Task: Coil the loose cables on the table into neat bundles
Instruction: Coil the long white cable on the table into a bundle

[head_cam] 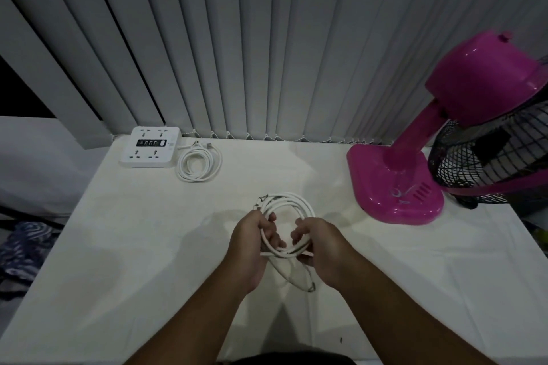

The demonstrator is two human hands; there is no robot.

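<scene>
Cable (292, 198), white, is gathered into a round coil of several loops and held up off the surface (142, 252), to the left of the pink fan (394, 187) and slightly nearer the person than its base. Left hand (252, 243) grips the side of the coil farther from the fan; its fingers (271, 218) curl through the loop and close around the strands. Right hand (323, 252) grips the side of the coil nearer the fan; its fingers (299, 232) are likewise curled inward around the bundled strands. One connector end shows at the far edge of the coil, above the left hand. A loose tail (292, 277) of the same cable hangs from the near edge of the coil between the two wrists and ends in a small connector low over the surface; whether it touches the surface cannot be told. Second white cable (195, 178) lies flat on the surface well to the left of the fan, wound into a neat ring with both ends at its far side. White power strip (150, 147) sits just beside that ring, on the side away from the fan. Fan stands upright on its base, with the black mesh guard cut off by the frame edge. Pale vertical blinds (267, 38) hang behind the fan and along the whole far edge of the surface.
</scene>
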